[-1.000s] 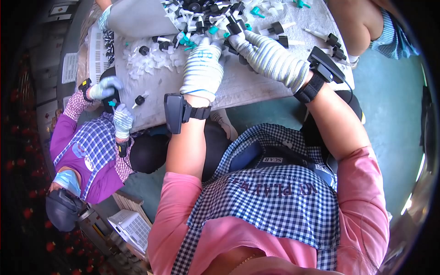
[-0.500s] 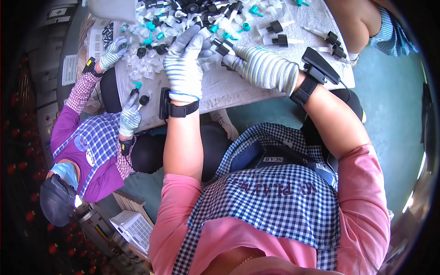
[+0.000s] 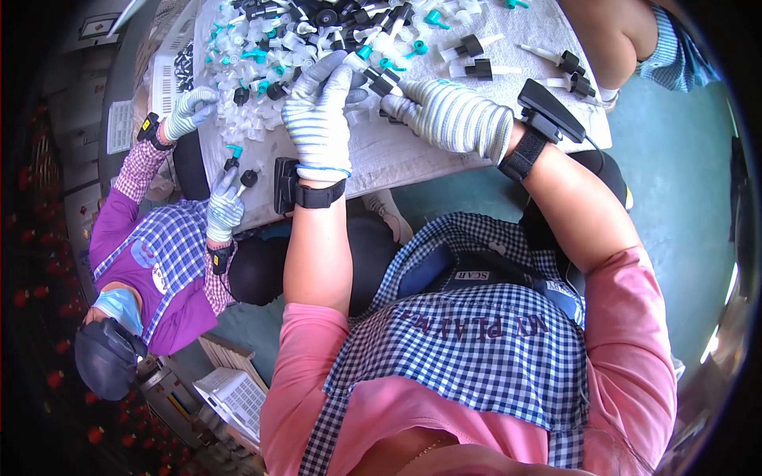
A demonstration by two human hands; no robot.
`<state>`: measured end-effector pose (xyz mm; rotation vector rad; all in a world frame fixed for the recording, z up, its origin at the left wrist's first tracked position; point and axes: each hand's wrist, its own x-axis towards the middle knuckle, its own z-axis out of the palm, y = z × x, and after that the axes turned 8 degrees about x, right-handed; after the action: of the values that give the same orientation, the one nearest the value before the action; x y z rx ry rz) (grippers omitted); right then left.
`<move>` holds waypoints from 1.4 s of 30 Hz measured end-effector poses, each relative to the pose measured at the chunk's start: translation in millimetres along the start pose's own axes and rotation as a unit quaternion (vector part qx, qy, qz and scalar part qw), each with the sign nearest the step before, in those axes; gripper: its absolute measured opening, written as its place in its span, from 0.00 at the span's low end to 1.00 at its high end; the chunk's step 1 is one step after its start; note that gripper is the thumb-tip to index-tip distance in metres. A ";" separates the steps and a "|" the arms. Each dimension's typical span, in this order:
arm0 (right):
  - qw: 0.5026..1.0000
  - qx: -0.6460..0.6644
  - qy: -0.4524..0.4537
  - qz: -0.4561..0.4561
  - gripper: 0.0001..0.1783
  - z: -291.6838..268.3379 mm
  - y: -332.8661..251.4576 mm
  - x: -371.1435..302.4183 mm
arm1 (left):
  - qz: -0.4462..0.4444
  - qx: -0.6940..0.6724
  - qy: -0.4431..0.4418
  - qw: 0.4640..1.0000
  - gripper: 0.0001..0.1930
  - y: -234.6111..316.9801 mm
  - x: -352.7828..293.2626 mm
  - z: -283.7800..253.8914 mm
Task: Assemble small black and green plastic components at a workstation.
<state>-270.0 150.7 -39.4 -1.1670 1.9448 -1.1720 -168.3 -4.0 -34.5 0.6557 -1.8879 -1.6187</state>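
My left hand (image 3: 319, 119), in its striped glove, lies palm down on the near part of the table (image 3: 413, 159), fingers stretched away from me and half curled over the near edge of the pile (image 3: 294, 44) of small plastic pump parts; I cannot tell whether anything is pinched under it. My right hand (image 3: 454, 117) lies just to its right, knuckles up, closed around a small part with a black collar (image 3: 386, 82) whose clear stem points left and far, toward my left fingertips. So the piece sits between my two hands, touching the right and just beside the left, its long axis running slantwise from near right to far left. The right hand has it; the left is nearer to the heap. The heap itself lies straight beyond the left hand and spreads to the far left, clear bodies mixed with teal caps (image 3: 432, 17) and black ones. Farther right, a few finished-looking black-collared pieces (image 3: 476, 70) lie singly on the white cloth, well apart from my hands. To my left a co-worker's gloved hand (image 3: 190, 109) reaches into the same heap from the table's left edge, the other hand (image 3: 225, 208) holding a piece near its corner.
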 end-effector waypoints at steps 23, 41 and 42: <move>0.993 -0.098 -0.038 -0.045 0.20 7.9 4.1 -7.1 | -0.027 0.012 -0.054 0.998 0.24 20.8 2.1 -17.9; 0.993 -0.060 -0.018 -0.104 0.21 14.1 6.2 -4.8 | 0.369 0.568 -0.197 0.709 0.35 13.7 -8.8 -4.0; 0.990 -0.075 -0.003 -0.119 0.23 12.8 4.6 -5.4 | 0.230 0.427 -0.246 0.839 0.29 5.5 -2.1 -1.6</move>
<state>-259.0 151.6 -49.0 -1.5155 1.9559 -1.1531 -165.7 -2.8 -29.1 0.0446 -2.8854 -0.5963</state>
